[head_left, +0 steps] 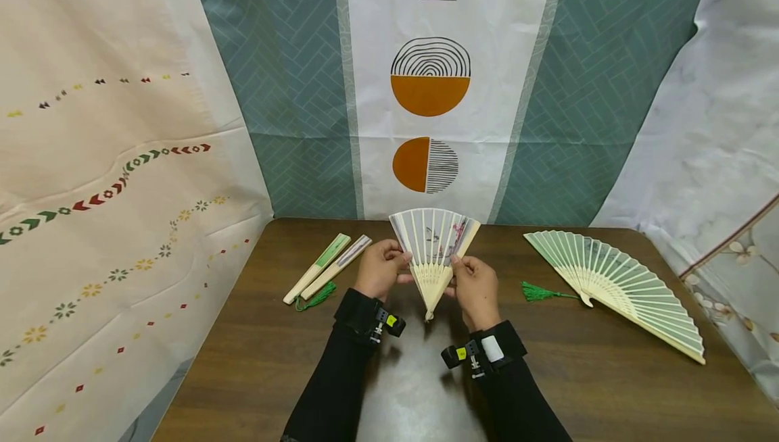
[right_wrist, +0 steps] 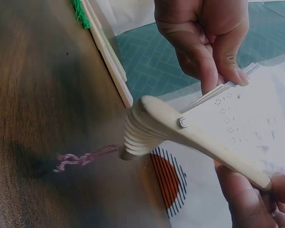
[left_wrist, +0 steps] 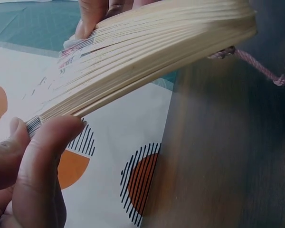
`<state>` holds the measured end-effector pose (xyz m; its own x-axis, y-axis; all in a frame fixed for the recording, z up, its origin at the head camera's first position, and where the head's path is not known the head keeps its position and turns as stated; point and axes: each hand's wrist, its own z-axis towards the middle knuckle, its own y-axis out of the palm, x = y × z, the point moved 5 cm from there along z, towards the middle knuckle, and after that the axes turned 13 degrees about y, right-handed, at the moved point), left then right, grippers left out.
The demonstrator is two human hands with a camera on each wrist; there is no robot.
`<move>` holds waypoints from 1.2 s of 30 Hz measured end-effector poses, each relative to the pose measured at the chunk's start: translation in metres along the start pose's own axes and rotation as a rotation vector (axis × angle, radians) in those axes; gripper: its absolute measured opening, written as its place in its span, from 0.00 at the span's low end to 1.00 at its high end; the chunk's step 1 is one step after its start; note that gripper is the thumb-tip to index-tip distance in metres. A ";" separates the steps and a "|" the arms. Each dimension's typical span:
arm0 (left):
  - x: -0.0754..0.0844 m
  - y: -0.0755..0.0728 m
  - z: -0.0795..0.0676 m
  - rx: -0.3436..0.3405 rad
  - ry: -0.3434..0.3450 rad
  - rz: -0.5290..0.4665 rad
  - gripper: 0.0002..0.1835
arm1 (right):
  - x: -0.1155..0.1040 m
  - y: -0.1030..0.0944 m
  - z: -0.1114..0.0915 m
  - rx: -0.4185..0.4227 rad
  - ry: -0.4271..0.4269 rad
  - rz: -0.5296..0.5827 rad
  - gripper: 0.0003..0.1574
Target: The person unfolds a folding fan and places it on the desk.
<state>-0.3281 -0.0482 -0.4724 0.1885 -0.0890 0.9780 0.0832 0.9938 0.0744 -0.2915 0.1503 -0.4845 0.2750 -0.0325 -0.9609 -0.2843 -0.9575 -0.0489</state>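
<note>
Mat'ls, per my remote feed: table = dark brown, wood-grained. Backdrop cloth: creased, grey-green w/ herringbone lines. L side: two folded fans, slim pale sticks side by side, w/ stringy green tassel next to them. R side: green fan, widely spread, ribbed arc, 2nd tassel nr pivot.

White fan: part-spread wedge; thin pale leaf w/ pink floral print + dark marks; smooth cream ribs stacked tight, rounded pivot end w/ silvery rivet + twisted mauve cord. Posn: held up over table, pivot end twd person. L hand: I read thumb + finger clamped on one outer edge. R hand: ditto, clamped on opp. edge.
</note>
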 end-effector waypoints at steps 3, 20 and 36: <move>0.000 -0.001 0.001 0.026 -0.005 -0.024 0.04 | -0.001 -0.001 0.001 0.001 0.002 0.054 0.22; 0.004 -0.004 0.000 0.112 -0.004 -0.107 0.05 | 0.000 -0.008 0.002 0.032 0.014 0.154 0.24; 0.005 -0.006 0.000 0.167 0.015 -0.153 0.03 | 0.002 -0.011 0.005 0.050 0.021 0.247 0.25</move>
<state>-0.3277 -0.0543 -0.4677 0.2009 -0.2389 0.9500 -0.0514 0.9659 0.2538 -0.2929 0.1620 -0.4871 0.2102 -0.2699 -0.9397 -0.3905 -0.9043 0.1724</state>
